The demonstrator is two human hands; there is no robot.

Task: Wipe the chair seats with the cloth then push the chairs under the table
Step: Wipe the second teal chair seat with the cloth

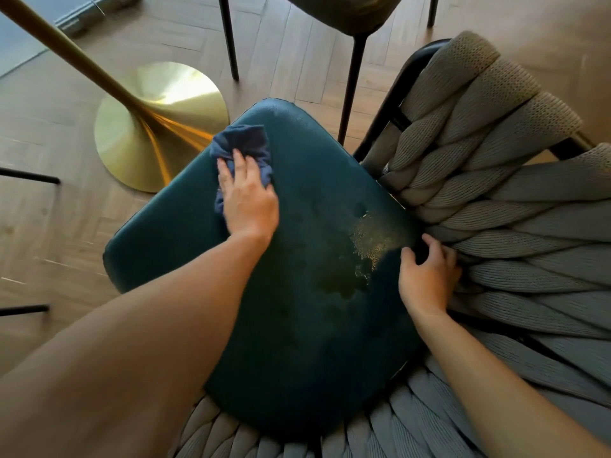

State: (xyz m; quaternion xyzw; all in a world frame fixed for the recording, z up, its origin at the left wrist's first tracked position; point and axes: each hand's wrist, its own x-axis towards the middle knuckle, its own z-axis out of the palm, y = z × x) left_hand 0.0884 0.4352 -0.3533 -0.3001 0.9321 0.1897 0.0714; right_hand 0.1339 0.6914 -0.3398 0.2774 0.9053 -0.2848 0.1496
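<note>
Head view: left hand [248,200] presses blue cloth [243,150] flat-fingered on far part of teal chair seat [297,325]. Right hand [426,279], fingers loosely curled, rests at seat's edge against grey woven backrest [496,193]; grip holds nothing. Brass table base [158,123] beside seat.

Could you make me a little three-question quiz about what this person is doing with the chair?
1. True or false: the left hand presses a blue cloth on the teal seat.
2. What does the right hand touch? A) the gold table base B) the woven grey backrest at the seat's edge C) the cloth
3. Fill in: a patch on the seat near the right hand glints in the ____.

Key: 1 true; 2 B; 3 light.
</note>
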